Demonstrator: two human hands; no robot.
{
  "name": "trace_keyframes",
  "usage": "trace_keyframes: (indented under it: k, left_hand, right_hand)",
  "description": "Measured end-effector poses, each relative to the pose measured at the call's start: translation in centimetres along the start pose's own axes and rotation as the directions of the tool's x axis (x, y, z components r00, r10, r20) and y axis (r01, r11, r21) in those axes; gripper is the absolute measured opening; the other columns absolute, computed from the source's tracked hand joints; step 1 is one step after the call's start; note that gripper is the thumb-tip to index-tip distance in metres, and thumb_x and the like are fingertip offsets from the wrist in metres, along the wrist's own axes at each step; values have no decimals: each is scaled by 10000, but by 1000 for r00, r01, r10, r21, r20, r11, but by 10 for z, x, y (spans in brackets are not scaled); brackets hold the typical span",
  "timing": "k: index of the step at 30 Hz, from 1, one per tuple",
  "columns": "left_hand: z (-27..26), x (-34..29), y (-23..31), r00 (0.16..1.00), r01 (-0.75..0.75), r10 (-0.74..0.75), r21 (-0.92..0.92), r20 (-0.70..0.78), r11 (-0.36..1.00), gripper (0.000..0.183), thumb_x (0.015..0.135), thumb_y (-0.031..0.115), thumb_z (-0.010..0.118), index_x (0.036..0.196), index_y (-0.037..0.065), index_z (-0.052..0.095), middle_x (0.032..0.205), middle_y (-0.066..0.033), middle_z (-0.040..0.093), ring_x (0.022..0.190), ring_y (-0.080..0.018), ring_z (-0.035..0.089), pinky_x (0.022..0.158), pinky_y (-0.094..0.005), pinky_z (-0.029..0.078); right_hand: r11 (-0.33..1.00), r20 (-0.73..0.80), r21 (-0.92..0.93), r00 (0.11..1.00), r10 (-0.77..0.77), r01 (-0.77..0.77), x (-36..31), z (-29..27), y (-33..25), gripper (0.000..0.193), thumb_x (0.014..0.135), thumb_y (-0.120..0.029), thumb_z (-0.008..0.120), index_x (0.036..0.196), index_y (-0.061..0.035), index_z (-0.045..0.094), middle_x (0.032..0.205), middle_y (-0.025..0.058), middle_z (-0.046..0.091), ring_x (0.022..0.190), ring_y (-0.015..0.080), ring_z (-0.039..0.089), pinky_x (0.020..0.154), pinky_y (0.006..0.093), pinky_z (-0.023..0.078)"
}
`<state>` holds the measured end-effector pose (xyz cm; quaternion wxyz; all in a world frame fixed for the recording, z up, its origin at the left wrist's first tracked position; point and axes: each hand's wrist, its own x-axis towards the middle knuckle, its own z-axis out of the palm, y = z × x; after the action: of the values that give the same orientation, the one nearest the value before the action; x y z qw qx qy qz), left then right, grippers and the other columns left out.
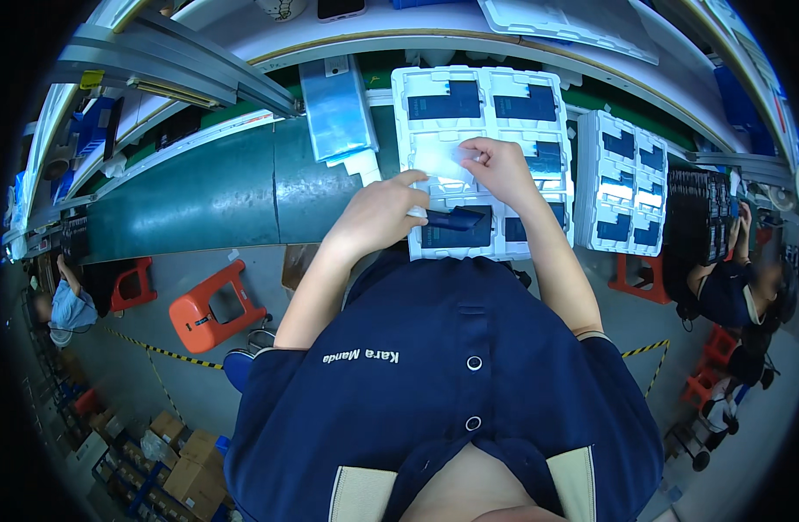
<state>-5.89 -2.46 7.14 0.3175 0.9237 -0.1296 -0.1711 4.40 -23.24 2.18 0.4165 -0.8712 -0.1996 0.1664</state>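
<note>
A white plastic tray [485,130] lies on the bench in front of me, its compartments holding several flat black pieces [526,106] that look like battery packs. My left hand [378,213] is over the tray's near left part, its fingers closed on a dark, narrow, flat piece [456,219]. What kind of thing it is I cannot make out. Over the middle of the tray, my right hand [500,170] has thumb and fingers pinched at the edge of a pale translucent sheet [441,163]. Glare on the sheet blurs its outline.
Left of the tray lies a stack of clear bluish plastic bags [339,109] on the green bench top [199,187]. More filled trays [626,183] are stacked to the right. A red stool [215,306] stands behind the bench edge. Other people work at far left and far right.
</note>
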Motion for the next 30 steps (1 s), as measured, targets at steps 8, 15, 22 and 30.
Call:
trace_keyframes:
  k: [8, 15, 22, 30]
  left_hand:
    - [6, 13, -4, 1000, -7, 8, -35, 6, 999, 151, 778, 157, 697, 912, 88, 694, 1414, -124, 471, 985, -338, 644, 841, -417, 507]
    - [5, 15, -3, 998, 13, -9, -71, 61, 997, 141, 787, 155, 700, 886, 56, 678, 1388, -116, 508, 1026, -343, 628, 858, -401, 496]
    - [9, 21, -17, 1000, 2, -2, -212, -2, 977, 209, 802, 173, 708, 955, 31, 686, 1195, -158, 627, 969, -338, 648, 826, -373, 500]
    - [12, 53, -28, 989, 50, -85, -273, -119, 961, 243, 802, 170, 722, 994, 25, 694, 931, -147, 665, 853, -285, 647, 766, -359, 499]
  right_hand:
    - [995, 108, -30, 990, -90, 94, 8, -12, 4, 266, 769, -23, 718, 1034, -33, 706, 721, 65, 648, 615, 103, 541, 594, 250, 470]
    - [991, 229, -104, 972, -56, 82, 13, -18, 0, 281, 777, -52, 695, 1057, -61, 699, 856, 144, 683, 767, 251, 653, 714, 337, 521]
    - [940, 29, -216, 964, -265, 265, 7, -17, -3, 328, 765, -45, 690, 1091, -67, 667, 1053, 140, 623, 980, 325, 631, 868, 388, 514]
    - [973, -177, 225, 984, -18, 58, 2, -21, 34, 223, 895, -166, 649, 1083, -48, 674, 895, 8, 608, 640, 61, 457, 599, 207, 392]
